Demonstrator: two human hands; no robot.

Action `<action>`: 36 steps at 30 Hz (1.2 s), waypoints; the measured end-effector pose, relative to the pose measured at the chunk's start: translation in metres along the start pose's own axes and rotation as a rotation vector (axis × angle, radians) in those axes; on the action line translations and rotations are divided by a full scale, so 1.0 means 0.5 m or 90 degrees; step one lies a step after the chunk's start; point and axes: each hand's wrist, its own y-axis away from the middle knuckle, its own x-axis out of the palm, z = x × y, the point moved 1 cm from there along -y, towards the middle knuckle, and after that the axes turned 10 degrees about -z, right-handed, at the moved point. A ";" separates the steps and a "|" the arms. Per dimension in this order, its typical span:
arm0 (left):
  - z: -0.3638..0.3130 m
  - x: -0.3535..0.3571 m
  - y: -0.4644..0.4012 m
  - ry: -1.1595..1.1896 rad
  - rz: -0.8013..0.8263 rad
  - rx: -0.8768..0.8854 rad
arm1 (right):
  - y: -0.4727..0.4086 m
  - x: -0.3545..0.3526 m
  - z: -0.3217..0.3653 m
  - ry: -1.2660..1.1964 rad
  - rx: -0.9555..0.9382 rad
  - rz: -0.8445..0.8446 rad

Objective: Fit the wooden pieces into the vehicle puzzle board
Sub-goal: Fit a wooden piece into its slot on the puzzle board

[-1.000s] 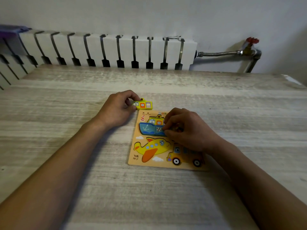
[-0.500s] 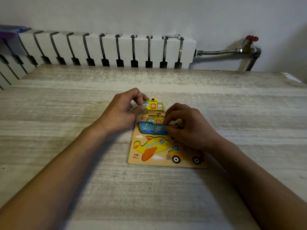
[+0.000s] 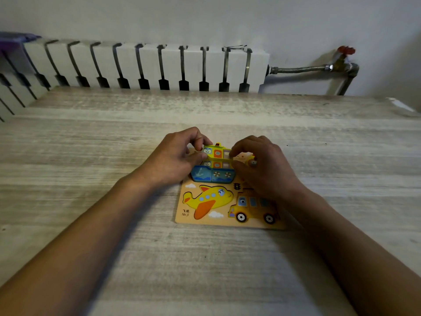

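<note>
Both hands meet over the far half of the puzzle board [image 3: 227, 221].

The left hand [image 3: 173, 160] pinches the yellow cabin piece [image 3: 216, 151] by its left end, holding it just above the blue boat hull [image 3: 211, 174]. The right hand [image 3: 262, 163] touches the piece's right end with curled fingers (whether it grips, I cannot tell). Nearer the wrists, the plane [image 3: 208, 197] and bus [image 3: 252, 208] sit in the board.
</note>
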 end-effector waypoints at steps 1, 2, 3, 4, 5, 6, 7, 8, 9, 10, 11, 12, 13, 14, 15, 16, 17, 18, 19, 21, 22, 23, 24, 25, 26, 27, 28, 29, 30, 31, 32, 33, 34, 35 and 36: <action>0.003 0.001 0.001 0.004 0.004 -0.007 | 0.000 0.002 -0.002 0.005 0.000 0.006; 0.006 0.002 0.001 0.009 0.008 -0.011 | 0.000 0.004 -0.004 0.009 -0.001 0.009; 0.007 0.004 0.001 0.014 0.013 -0.013 | 0.000 0.005 -0.005 0.011 0.000 0.011; 0.009 0.005 0.002 0.019 0.018 -0.015 | 0.000 0.005 -0.005 0.012 0.001 0.010; 0.009 0.007 0.002 0.024 0.021 -0.017 | 0.000 0.005 -0.006 0.011 0.003 0.007; 0.010 0.008 0.002 0.026 0.021 -0.019 | 0.000 0.004 -0.006 0.009 0.004 0.004; 0.010 0.009 0.003 0.025 0.022 -0.021 | 0.000 0.005 -0.007 0.008 0.005 0.005; 0.011 0.009 0.003 0.020 0.023 -0.023 | 0.001 0.005 -0.007 0.008 0.006 0.009; 0.011 0.009 0.004 0.012 0.027 -0.025 | 0.001 0.006 -0.008 0.011 0.007 0.015; 0.010 0.008 0.004 0.001 0.035 -0.025 | 0.001 0.006 -0.008 0.014 0.007 0.025; 0.010 0.007 0.004 -0.012 0.046 -0.025 | 0.002 0.007 -0.009 0.020 0.006 0.036; 0.009 0.007 0.004 -0.023 0.057 -0.027 | 0.003 0.008 -0.010 0.026 0.006 0.048; 0.009 0.006 0.005 -0.033 0.066 -0.030 | 0.003 0.008 -0.011 0.031 0.007 0.057; 0.009 0.006 0.005 -0.047 0.072 -0.033 | 0.003 0.009 -0.011 0.033 0.009 0.065; 0.010 0.006 0.005 -0.067 0.075 -0.036 | 0.003 0.009 -0.011 0.034 0.010 0.070; 0.010 0.006 0.005 -0.085 0.077 -0.039 | 0.003 0.010 -0.011 0.036 0.011 0.074; 0.011 0.005 0.004 -0.096 0.077 -0.040 | 0.003 0.010 -0.011 0.038 0.012 0.077; 0.011 0.005 0.004 -0.097 0.078 -0.038 | 0.003 0.010 -0.011 0.040 0.012 0.079; 0.010 0.005 0.004 -0.093 0.080 -0.032 | 0.003 0.010 -0.012 0.041 0.011 0.078; 0.008 0.005 0.005 -0.094 0.082 -0.017 | 0.003 0.009 -0.012 0.041 0.008 0.075; 0.007 0.005 0.005 -0.095 0.082 -0.014 | 0.003 0.010 -0.012 0.042 0.007 0.075; 0.007 0.005 0.005 -0.095 0.080 -0.014 | 0.003 0.010 -0.012 0.043 0.006 0.076; 0.006 0.005 0.004 -0.094 0.079 -0.015 | 0.003 0.010 -0.012 0.045 0.006 0.078; 0.006 0.005 0.004 -0.091 0.077 -0.016 | 0.003 0.010 -0.012 0.046 0.006 0.079; 0.006 0.006 0.005 -0.087 0.075 -0.017 | 0.003 0.010 -0.013 0.047 0.006 0.080; 0.006 0.006 0.005 -0.085 0.074 -0.017 | 0.002 0.010 -0.013 0.047 0.006 0.080; 0.005 0.006 0.005 -0.090 0.074 -0.011 | 0.002 0.010 -0.014 0.048 0.005 0.080; 0.003 0.006 0.005 -0.102 0.077 0.000 | 0.002 0.009 -0.015 0.049 0.002 0.080; 0.001 0.006 0.005 -0.119 0.081 0.014 | 0.001 0.009 -0.015 0.049 0.001 0.079; -0.001 0.005 0.004 -0.137 0.087 0.027 | 0.000 0.009 -0.016 0.050 0.000 0.079; -0.003 0.005 0.004 -0.153 0.091 0.036 | 0.000 0.010 -0.016 0.051 -0.001 0.079; -0.004 0.005 0.004 -0.165 0.094 0.041 | 0.000 0.010 -0.016 0.052 -0.003 0.080; -0.006 0.005 0.004 -0.175 0.095 0.040 | 0.000 0.011 -0.016 0.053 -0.005 0.081; -0.007 0.005 0.004 -0.182 0.096 0.037 | 0.000 0.011 -0.016 0.052 -0.007 0.081; -0.007 0.006 0.005 -0.184 0.096 0.033 | 0.000 0.011 -0.015 0.052 -0.008 0.082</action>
